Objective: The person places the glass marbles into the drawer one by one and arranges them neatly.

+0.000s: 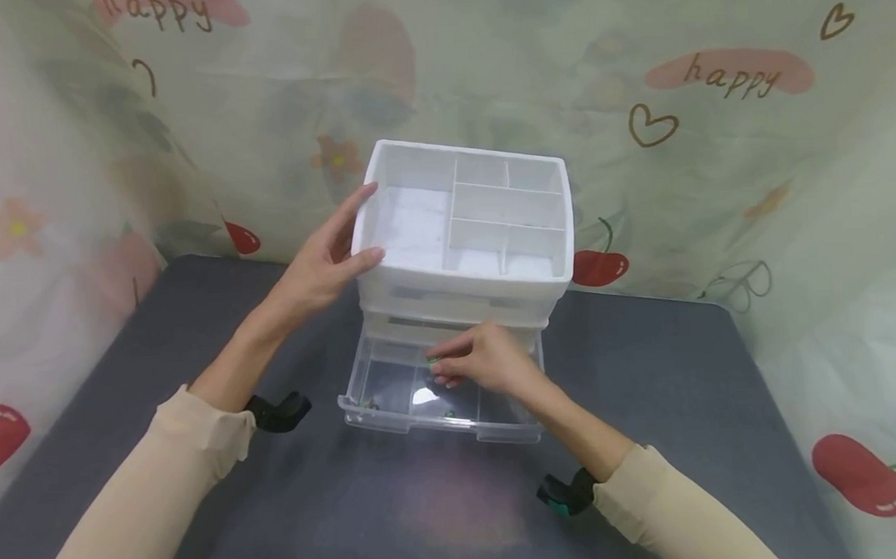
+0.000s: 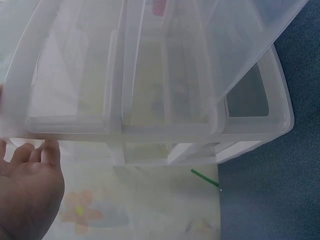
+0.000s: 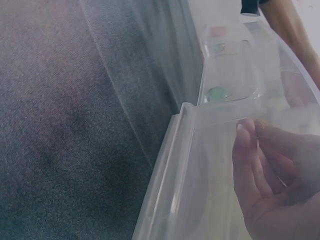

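A white plastic drawer organizer [image 1: 466, 276], its top split into several compartments, stands on the table in the head view. My left hand [image 1: 314, 273] grips its upper left side, with thumb and index fingertip at the rim. The lowest clear drawer [image 1: 442, 421] is pulled out toward me. Over it, my right hand [image 1: 492, 363] pinches a small green piece [image 1: 432, 361] between thumb and fingers; its kind is too small to tell. Another small green piece [image 1: 450, 413] lies near the drawer's front, and a few tiny bits [image 1: 367, 406] sit in its left corner.
The dark grey table [image 1: 649, 404] extends around the organizer. Behind and beside it hangs a pale curtain [image 1: 282, 95] printed with cherries, flowers and hearts. Dark wrist devices [image 1: 279, 412] are worn at both sleeves.
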A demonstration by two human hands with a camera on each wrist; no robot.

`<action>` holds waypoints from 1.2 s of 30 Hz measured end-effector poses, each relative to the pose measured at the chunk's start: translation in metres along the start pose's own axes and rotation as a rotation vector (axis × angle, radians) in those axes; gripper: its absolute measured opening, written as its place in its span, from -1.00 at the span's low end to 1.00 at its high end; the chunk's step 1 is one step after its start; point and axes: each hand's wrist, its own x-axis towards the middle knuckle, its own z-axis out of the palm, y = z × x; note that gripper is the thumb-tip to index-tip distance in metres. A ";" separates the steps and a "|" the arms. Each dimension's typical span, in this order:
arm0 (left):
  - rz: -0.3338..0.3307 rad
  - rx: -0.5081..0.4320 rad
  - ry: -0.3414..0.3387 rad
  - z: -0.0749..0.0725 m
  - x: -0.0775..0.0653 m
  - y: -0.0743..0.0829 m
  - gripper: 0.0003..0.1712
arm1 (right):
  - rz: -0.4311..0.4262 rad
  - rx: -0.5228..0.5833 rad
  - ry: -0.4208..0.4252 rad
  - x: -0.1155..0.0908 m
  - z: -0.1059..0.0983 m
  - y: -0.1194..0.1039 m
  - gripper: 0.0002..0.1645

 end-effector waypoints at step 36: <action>0.022 -0.016 -0.011 0.001 0.000 -0.002 -0.15 | 0.055 0.058 -0.074 0.002 0.004 0.001 -0.76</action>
